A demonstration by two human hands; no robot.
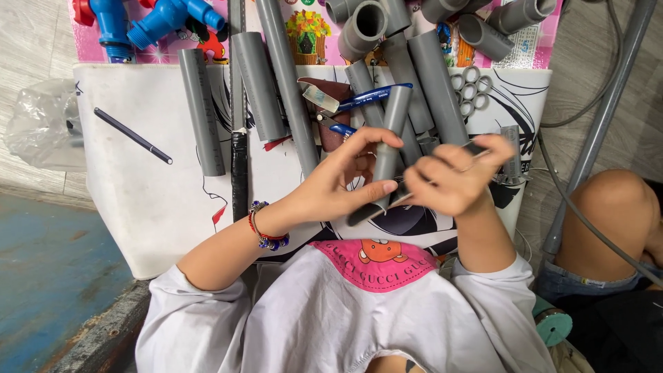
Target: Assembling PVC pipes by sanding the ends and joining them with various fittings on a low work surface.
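My left hand [342, 181] grips a short grey plastic pipe [388, 141] and holds it upright over the white mat [131, 179]. A red and blue bead bracelet [266, 228] circles that wrist. My right hand [452, 181] is closed on a thin dark tool [475, 148] and presses against the lower end of the same pipe. Both hands meet just above my lap.
Several grey pipe lengths [259, 83] and elbow fittings [362, 27] lie on the mat. Blue valves [162, 21] sit top left, a dark pen [132, 135] at left, small grey rings [469, 86] at right. A metal leg [594, 131] and a knee [615, 207] are on the right.
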